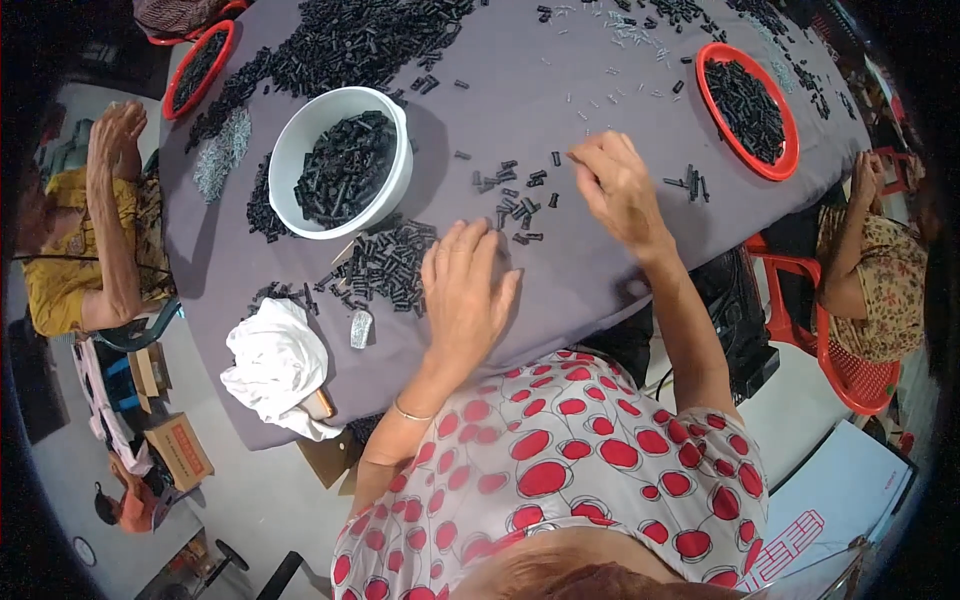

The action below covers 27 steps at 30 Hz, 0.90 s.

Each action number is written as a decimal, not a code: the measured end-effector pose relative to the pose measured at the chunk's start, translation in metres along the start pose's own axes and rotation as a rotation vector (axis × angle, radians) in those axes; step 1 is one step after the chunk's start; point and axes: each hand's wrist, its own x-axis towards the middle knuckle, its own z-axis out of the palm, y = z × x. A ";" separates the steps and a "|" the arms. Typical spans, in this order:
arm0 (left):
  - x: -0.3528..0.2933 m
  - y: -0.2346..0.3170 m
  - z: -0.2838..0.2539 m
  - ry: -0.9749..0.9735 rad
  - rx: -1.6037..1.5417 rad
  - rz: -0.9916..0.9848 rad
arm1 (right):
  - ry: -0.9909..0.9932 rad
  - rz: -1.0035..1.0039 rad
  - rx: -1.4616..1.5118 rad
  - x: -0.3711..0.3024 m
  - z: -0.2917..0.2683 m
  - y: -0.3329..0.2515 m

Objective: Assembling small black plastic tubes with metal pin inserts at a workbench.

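Note:
My left hand (465, 285) lies flat on the table, fingers stretched out, at the right edge of a heap of small black plastic spool-shaped parts (385, 265). My right hand (618, 190) is raised a little to the right of a loose scatter of the same black parts (517, 207). Its fingers are curled and pressed together; whatever they hold, if anything, is hidden. One single black part (556, 158) lies just left of those fingertips. Beyond my left hand stands a white bowl (403, 165) filled with black parts.
A grey cloth covers the table (560, 290). A far black heap (370, 45), silvery pins (222, 155), two red baskets (790, 150) of black parts and a crumpled white cloth (275, 360) lie around. People sit at the left and right; a red chair (775, 290) stands right.

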 end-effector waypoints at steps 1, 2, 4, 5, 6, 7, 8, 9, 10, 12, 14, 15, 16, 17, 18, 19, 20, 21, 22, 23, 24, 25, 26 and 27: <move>0.000 0.002 -0.001 -0.026 -0.013 0.013 | -0.024 -0.003 0.007 0.002 0.003 -0.001; 0.000 0.003 -0.001 -0.052 -0.026 0.026 | -0.025 -0.002 0.009 0.003 0.005 -0.002; -0.002 0.005 -0.001 -0.050 -0.043 0.038 | -0.081 0.004 -0.094 0.005 0.011 -0.004; -0.002 0.006 -0.002 -0.029 -0.054 0.040 | -0.084 0.004 -0.088 0.005 0.014 -0.003; -0.003 0.006 -0.003 -0.010 -0.063 0.041 | -0.075 -0.007 -0.105 0.004 0.016 -0.001; -0.005 0.004 -0.003 -0.015 -0.059 0.033 | -0.066 -0.018 -0.122 0.003 0.018 0.000; -0.005 0.002 -0.002 0.032 -0.113 0.033 | -0.071 -0.014 -0.113 0.002 0.017 0.001; -0.009 0.000 -0.002 0.078 -0.166 0.028 | -0.069 -0.023 -0.125 0.000 0.016 0.000; -0.008 0.000 -0.005 0.126 -0.153 0.040 | -0.066 -0.030 -0.137 -0.002 0.014 -0.001; -0.013 -0.002 -0.006 0.107 -0.259 -0.006 | -0.069 -0.043 -0.128 -0.006 0.011 -0.002; -0.017 -0.002 -0.002 0.113 -0.435 -0.062 | -0.114 -0.034 -0.124 -0.013 0.007 -0.003; -0.019 0.000 -0.004 0.106 -0.432 -0.069 | -0.120 -0.029 -0.116 -0.015 0.006 -0.004; -0.020 0.002 -0.006 0.058 -0.469 -0.074 | -0.138 -0.010 -0.114 -0.018 0.004 -0.006; -0.021 0.004 -0.008 0.011 -0.506 -0.079 | -0.156 0.008 -0.112 -0.021 0.003 -0.007; -0.020 0.003 -0.007 -0.006 -0.491 -0.033 | -0.157 0.009 -0.108 -0.023 0.002 -0.008; -0.020 0.003 -0.006 -0.007 -0.488 -0.035 | -0.178 0.024 -0.099 -0.025 0.001 -0.010; -0.020 0.002 -0.006 -0.022 -0.470 -0.011 | -0.198 0.038 -0.090 -0.026 0.001 -0.011; -0.020 0.002 -0.005 -0.040 -0.456 0.016 | -0.197 0.040 -0.090 -0.027 0.001 -0.011; -0.019 0.002 -0.005 -0.041 -0.455 0.018 | -0.162 0.038 -0.051 -0.029 0.003 -0.012; -0.018 0.002 -0.004 -0.055 -0.443 0.023 | -0.126 0.035 -0.013 -0.030 0.003 -0.013; -0.019 0.001 -0.004 -0.071 -0.429 0.025 | -0.126 0.035 -0.009 -0.030 0.004 -0.016; -0.020 0.001 -0.004 -0.072 -0.426 0.023 | -0.130 0.017 0.000 -0.028 0.005 -0.021; -0.019 0.002 -0.004 -0.077 -0.419 0.010 | -0.133 -0.002 0.010 -0.026 0.006 -0.025; -0.019 0.002 -0.004 -0.083 -0.414 0.000 | -0.132 -0.002 0.011 -0.024 0.008 -0.028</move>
